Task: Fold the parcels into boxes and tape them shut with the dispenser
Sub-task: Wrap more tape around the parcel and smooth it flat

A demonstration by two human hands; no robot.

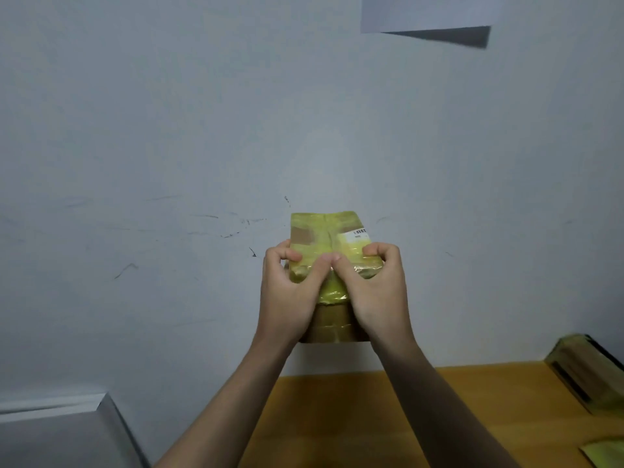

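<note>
Left grip (287, 292) and right grip (374, 292), thumbs meeting, both clutch the small cardboard parcel wrapped in yellowish tape (326, 241), held between them above the orange wooden desk (422, 417).

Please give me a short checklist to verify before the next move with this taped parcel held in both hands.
1. Left hand grips the parcel: ok.
2. Right hand grips it too: ok.
3. Parcel held up clear of the table: ok.
4. Tape dispenser within reach: cannot tell, none in view.
5. Parcel's label readable: not ok, too blurred.
6. Another parcel waits at the table's right edge: ok.
</note>
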